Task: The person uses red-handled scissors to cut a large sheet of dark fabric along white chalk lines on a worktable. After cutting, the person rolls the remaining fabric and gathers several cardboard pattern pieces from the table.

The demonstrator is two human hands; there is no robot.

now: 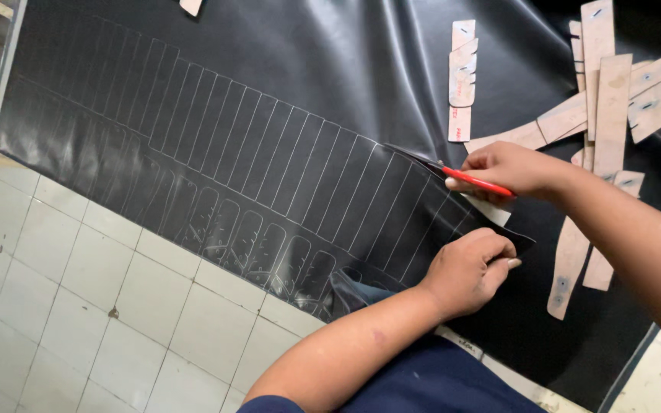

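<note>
Head view: black sheet [284, 69] marked with pale outlines spreads from the left. The left hand [464, 268] pinches its cut edge; the right hand [510, 170] is closed on red scissors [477, 182] mid-line. A slipping sheet could wander the cut. Cardboard templates [606, 99] crowd the right, near the blades' path.

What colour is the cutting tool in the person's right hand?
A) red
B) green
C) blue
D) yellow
A: the right hand grips a thin red cutting tool against the black sheet marked with white outlines, while the left hand pinches the sheet's edge nearby.
</note>
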